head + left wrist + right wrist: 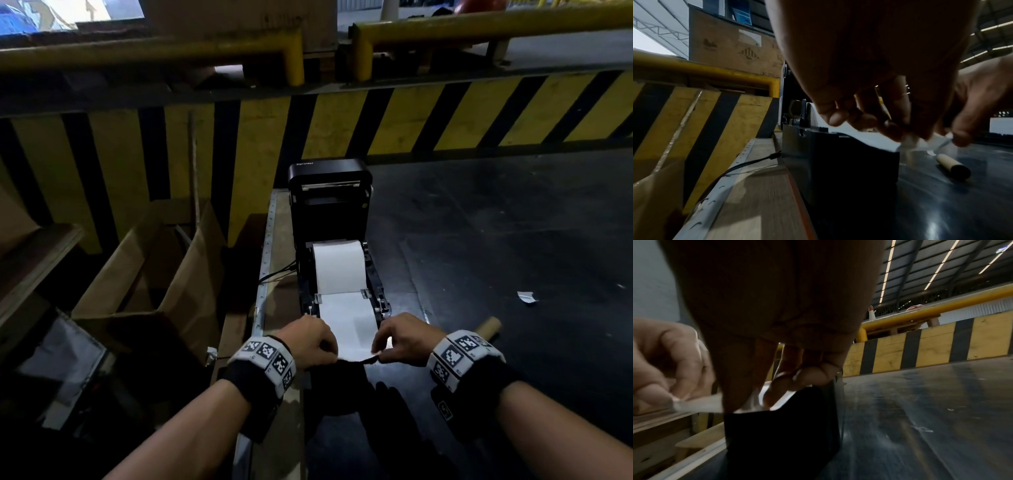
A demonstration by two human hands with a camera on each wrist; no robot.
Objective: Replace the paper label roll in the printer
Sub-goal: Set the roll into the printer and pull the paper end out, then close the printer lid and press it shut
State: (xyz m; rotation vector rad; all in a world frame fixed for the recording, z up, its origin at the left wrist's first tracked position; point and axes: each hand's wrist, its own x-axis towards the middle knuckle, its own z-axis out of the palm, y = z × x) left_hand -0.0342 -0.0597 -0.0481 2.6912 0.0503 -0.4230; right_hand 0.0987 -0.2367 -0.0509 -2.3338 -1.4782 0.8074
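A person's left hand (310, 342) and right hand (406, 339) pinch the free end of the label roll (339, 265), seated in the open Xprinter label printer (330, 205). The strip should be drawn evenly, square between the guides, before closing.

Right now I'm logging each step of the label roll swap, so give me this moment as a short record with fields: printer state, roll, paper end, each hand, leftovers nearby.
printer: lid raised, standing open
label roll: white, seated in the bay
paper end: drawn forward past the guides, over the front edge
left hand: pinches the paper's left corner
right hand: pinches the right corner
cardboard core: lies bare on the dark table, right of the printer
paper scrap: farther right on the table
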